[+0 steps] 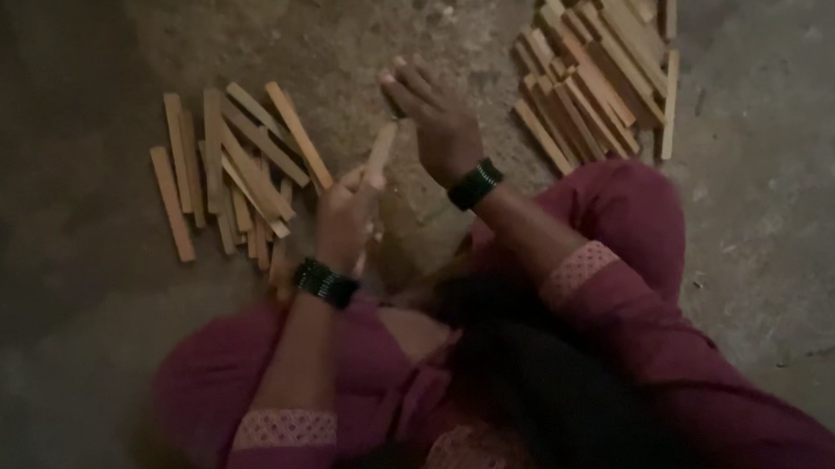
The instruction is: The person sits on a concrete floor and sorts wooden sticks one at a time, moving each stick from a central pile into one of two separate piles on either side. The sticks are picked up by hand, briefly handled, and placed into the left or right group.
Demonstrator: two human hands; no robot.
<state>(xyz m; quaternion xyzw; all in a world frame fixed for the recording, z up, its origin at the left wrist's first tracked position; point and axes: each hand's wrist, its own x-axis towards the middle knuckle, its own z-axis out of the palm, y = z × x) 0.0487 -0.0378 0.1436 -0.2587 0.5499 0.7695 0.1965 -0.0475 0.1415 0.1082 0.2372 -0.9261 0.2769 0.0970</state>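
The person sits on a rough concrete floor in dim light, and both hands are in front of the knees. The left hand has its grip closed around a thin wooden stick, which stands tilted, with its upper end pointing up and a little to the right. The lower part of this stick is hidden inside the fingers. The right hand is flat and wide, the fingers stretched forward over the floor, and it holds nothing; its side is just beside the upper end of the stick, but I cannot tell if they touch. Each wrist carries a dark bracelet.

On the left side of the left hand lies a loose pile of sticks, some parallel and some crossing each other. On the right side, well apart from the right hand, there is a bigger heap of sticks, more tightly packed, most of them lying in a similar diagonal direction. The person wears dark red clothes with a pale patterned band on the sleeves
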